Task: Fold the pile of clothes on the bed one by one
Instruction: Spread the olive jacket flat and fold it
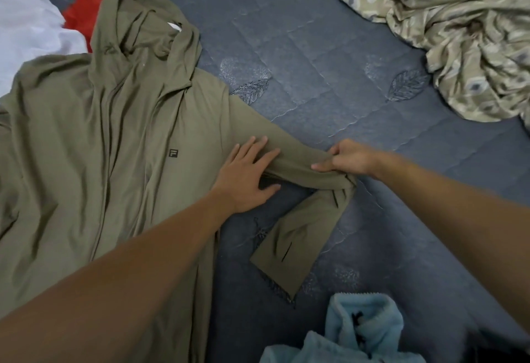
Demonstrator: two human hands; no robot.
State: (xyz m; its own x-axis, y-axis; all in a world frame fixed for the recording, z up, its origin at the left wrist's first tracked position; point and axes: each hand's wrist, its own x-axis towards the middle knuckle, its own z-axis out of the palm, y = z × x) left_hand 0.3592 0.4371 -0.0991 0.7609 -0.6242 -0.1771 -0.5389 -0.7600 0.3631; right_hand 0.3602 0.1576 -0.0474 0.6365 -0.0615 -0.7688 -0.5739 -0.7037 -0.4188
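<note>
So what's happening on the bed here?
A person is folding an olive hooded top spread on the dark bed cover. The left hand presses flat near the sleeve's shoulder end, while the right hand pinches the sleeve where it bends back. Other clothes lie around, unfolded: a patterned beige garment, a fluffy blue piece, and white and red items.
</note>
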